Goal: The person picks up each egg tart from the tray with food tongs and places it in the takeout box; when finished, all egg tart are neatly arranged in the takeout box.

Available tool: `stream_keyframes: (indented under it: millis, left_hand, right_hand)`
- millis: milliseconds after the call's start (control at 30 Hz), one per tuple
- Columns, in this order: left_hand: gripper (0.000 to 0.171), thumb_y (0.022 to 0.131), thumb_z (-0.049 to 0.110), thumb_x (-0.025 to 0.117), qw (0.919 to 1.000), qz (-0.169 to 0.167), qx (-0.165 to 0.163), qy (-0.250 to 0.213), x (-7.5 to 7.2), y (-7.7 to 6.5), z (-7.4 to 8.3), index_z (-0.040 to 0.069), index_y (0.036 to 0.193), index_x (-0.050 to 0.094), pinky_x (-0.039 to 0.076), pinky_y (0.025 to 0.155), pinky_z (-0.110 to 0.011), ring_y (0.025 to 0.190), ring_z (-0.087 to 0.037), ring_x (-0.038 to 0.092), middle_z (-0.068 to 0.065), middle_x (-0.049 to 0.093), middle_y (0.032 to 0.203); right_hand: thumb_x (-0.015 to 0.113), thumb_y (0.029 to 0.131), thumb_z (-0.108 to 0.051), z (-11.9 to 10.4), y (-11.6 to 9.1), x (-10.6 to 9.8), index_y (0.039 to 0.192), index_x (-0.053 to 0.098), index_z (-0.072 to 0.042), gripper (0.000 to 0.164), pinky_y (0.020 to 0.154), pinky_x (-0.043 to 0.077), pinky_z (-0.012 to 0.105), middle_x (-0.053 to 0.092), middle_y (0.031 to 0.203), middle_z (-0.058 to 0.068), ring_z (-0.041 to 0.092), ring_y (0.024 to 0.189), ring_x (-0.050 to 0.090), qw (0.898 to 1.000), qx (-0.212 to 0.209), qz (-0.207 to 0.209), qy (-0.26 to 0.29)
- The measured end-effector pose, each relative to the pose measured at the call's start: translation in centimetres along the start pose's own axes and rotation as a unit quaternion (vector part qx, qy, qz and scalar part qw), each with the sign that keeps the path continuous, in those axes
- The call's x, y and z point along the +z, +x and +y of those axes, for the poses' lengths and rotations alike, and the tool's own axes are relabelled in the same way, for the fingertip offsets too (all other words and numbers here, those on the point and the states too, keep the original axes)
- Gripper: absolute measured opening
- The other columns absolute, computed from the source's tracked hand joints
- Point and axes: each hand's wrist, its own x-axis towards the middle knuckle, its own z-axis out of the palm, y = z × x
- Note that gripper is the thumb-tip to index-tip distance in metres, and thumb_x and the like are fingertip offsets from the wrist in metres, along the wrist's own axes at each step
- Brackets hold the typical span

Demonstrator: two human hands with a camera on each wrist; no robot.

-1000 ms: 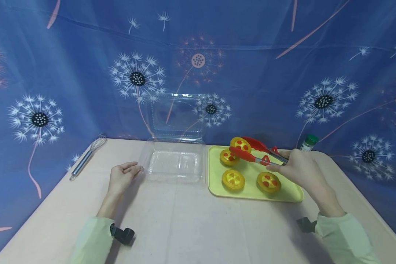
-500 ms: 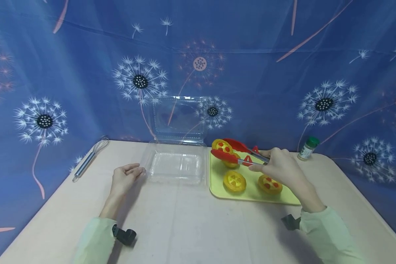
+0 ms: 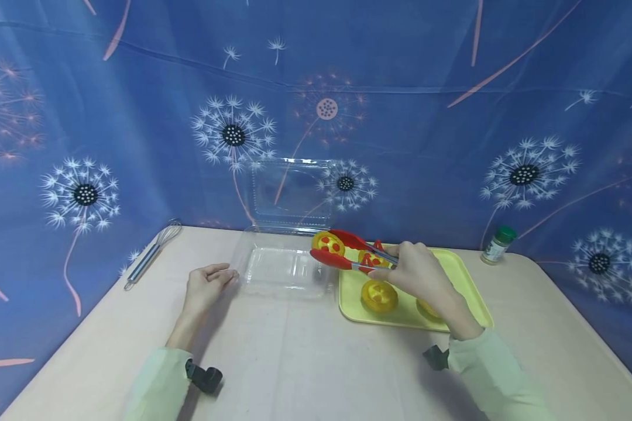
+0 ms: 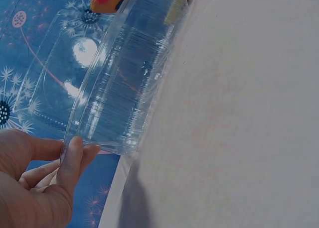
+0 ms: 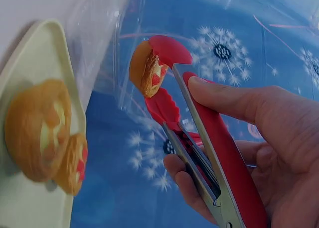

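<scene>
My right hand [image 3: 418,272] grips a pair of red-tipped tongs [image 3: 355,261]. Between the tongs' tips is a yellow tart with red topping [image 3: 327,244], held above the right edge of a clear plastic container [image 3: 281,269]. In the right wrist view the tart [image 5: 143,68] sits sideways in the tips. My left hand [image 3: 204,292] pinches the container's left rim, as the left wrist view shows with thumb and fingers on the clear edge [image 4: 75,118]. The container's lid [image 3: 292,190] stands raised at the back.
A yellow tray [image 3: 358,316] right of the container bears more tarts, one with yellow topping [image 3: 379,296]; my right hand partly hides others. A whisk [image 3: 153,254] lies at the far left. A green-capped jar [image 3: 498,245] stands behind the tray at right.
My right hand has moved left with the tongs and tart, from over the tray to the container's right edge. My left hand keeps its place at the rim. The head view has shifted slightly.
</scene>
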Motion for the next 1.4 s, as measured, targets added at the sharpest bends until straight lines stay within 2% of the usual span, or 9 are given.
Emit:
stream_keyframes:
  millis: [167, 333, 500, 833, 1067, 1400]
  left_hand:
    - [0.039, 0.098, 0.003, 0.054, 1.0, 0.002, -0.001, 0.005, -0.1, 0.1, -0.1, -0.017, 0.131, 0.048, 0.058, 0.086, -0.019, 0.083, 0.002, 0.067, -0.029, 0.062, 0.121]
    - [0.039, 0.098, 0.002, 0.054, 1.0, 0.006, -0.004, 0.002, -0.2, 0.1, -0.1, -0.017, 0.131, 0.047, 0.058, 0.084, -0.016, 0.084, 0.0, 0.067, -0.03, 0.061, 0.121]
    - [0.039, 0.098, 0.001, 0.054, 0.9999, 0.007, -0.006, -0.005, -0.2, 0.1, -0.1, -0.018, 0.132, 0.047, 0.058, 0.083, -0.014, 0.083, 0.001, 0.067, -0.03, 0.061, 0.122]
    - [0.038, 0.097, -0.002, 0.054, 0.9995, 0.013, 0.0, -0.028, -0.1, 0.2, -0.1, -0.021, 0.13, 0.046, 0.058, 0.079, -0.013, 0.078, 0.002, 0.066, -0.032, 0.062, 0.118]
    - [0.037, 0.096, -0.004, 0.054, 0.9996, 0.013, 0.004, -0.026, 0.3, 0.4, -0.2, -0.021, 0.128, 0.048, 0.059, 0.077, -0.013, 0.076, 0.002, 0.066, -0.032, 0.063, 0.116]
    - [0.037, 0.096, -0.002, 0.055, 0.9995, 0.015, -0.003, -0.029, 0.5, 0.5, 0.0, -0.021, 0.128, 0.048, 0.059, 0.078, -0.015, 0.078, -0.001, 0.067, -0.032, 0.064, 0.114]
  right_hand:
    - [0.084, 0.076, -0.034, -1.2, 0.7, 1.3, 0.099, 0.074, -0.002, 0.041, 0.04, 0.014, 0.02, 0.023, 0.047, -0.005, 0.011, 0.041, 0.019, 1.0, 0.004, -0.01, 0.004]
    - [0.084, 0.076, -0.033, -2.2, 1.5, 2.4, 0.078, 0.068, -0.008, 0.03, 0.038, 0.015, 0.019, 0.024, 0.049, -0.004, 0.012, 0.04, 0.022, 1.0, 0.003, -0.025, 0.016]
    - [0.085, 0.075, -0.032, -3.0, 2.4, 3.4, 0.061, 0.049, -0.013, 0.044, 0.038, 0.014, 0.02, 0.022, 0.051, -0.003, 0.012, 0.041, 0.02, 0.999, -0.007, -0.036, 0.034]
    - [0.087, 0.073, -0.033, -5.4, 4.7, 5.4, 0.059, 0.039, -0.012, 0.054, 0.043, 0.016, 0.022, 0.022, 0.053, -0.003, 0.012, 0.047, 0.023, 0.998, -0.056, -0.042, 0.01]
    - [0.087, 0.072, -0.033, -7.1, 6.2, 6.5, 0.054, 0.043, -0.011, 0.052, 0.039, 0.018, 0.021, 0.025, 0.048, -0.003, 0.011, 0.043, 0.024, 0.996, -0.039, -0.083, 0.019]
    - [0.086, 0.074, -0.031, -8.4, 7.2, 7.4, 0.053, 0.047, -0.013, 0.048, 0.04, 0.019, 0.022, 0.026, 0.048, -0.004, 0.011, 0.043, 0.027, 0.993, -0.049, -0.104, 0.013]
